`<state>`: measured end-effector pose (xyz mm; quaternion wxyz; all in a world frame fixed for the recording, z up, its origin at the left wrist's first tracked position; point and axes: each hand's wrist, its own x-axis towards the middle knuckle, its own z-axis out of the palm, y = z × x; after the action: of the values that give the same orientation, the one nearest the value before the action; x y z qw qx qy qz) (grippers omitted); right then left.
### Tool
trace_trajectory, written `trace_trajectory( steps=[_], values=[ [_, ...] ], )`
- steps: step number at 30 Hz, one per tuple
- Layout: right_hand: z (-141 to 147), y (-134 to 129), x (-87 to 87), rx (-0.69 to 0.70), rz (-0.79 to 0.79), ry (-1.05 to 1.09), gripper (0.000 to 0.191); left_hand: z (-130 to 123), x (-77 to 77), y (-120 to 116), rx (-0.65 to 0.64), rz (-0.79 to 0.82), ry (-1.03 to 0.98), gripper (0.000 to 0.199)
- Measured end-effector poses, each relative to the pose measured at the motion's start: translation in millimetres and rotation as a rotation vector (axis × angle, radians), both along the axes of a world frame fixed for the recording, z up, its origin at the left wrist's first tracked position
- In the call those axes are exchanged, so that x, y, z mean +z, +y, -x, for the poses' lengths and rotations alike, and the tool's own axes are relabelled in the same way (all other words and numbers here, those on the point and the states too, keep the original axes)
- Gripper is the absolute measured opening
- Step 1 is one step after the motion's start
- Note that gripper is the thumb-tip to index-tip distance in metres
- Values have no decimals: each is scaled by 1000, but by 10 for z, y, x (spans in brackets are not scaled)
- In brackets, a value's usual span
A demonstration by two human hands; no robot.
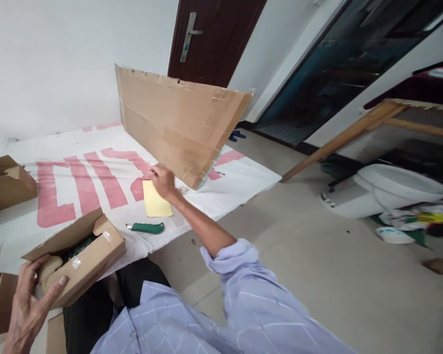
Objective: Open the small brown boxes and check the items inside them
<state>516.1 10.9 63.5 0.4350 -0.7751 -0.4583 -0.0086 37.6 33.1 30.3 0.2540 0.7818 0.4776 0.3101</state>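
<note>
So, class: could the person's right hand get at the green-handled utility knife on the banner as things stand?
Probably yes. The right hand holds up the cardboard sheet, so it must let go first; the utility knife lies uncovered just nearer the person, beside the yellow paper.

Cardboard sheet (177, 120): large, brown, creased, held tilted upright, centre frame. Small cardboard box (79, 255): brown, flaps open, dark contents, tilted, lower left of frame.

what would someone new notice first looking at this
The big flat cardboard sheet tilted up at centre, its lower edge gripped by the right hand. At lower left, the left hand holds an open cardboard box. Between them, on the white banner with red lettering, lie a yellow card and a green-handled knife.
</note>
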Motion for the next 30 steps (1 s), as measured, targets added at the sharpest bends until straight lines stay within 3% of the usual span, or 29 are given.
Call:
trace_trajectory(
  steps=[2,5,10,14,16,20,26,30],
  values=[
    [-413,-317,-181,-176,254,-237,23,-32,19,-10,21,8,-8,62],
    [-748,-737,-469,-221,364,-240,25,-81,73,-34,43,24,-15,61],
    [-853,-1066,-972,-140,432,-230,25,-82,137,-143,-3,81,-20,69],
    [-913,-1184,-1288,-40,350,-303,24,-46,138,-219,-52,111,-31,75],
    [-925,-1243,-1345,4,347,-293,21,-37,142,-235,-69,129,-30,76],
    [-924,-1277,-1319,-38,385,-234,22,-36,165,-244,-76,148,-23,76],
    [-970,-1112,-1318,-109,372,-227,26,-36,186,-262,-77,179,-37,75],
    [-1029,-1019,-1376,-137,399,-261,12,-32,178,-263,-84,189,-44,75]
  ],
)
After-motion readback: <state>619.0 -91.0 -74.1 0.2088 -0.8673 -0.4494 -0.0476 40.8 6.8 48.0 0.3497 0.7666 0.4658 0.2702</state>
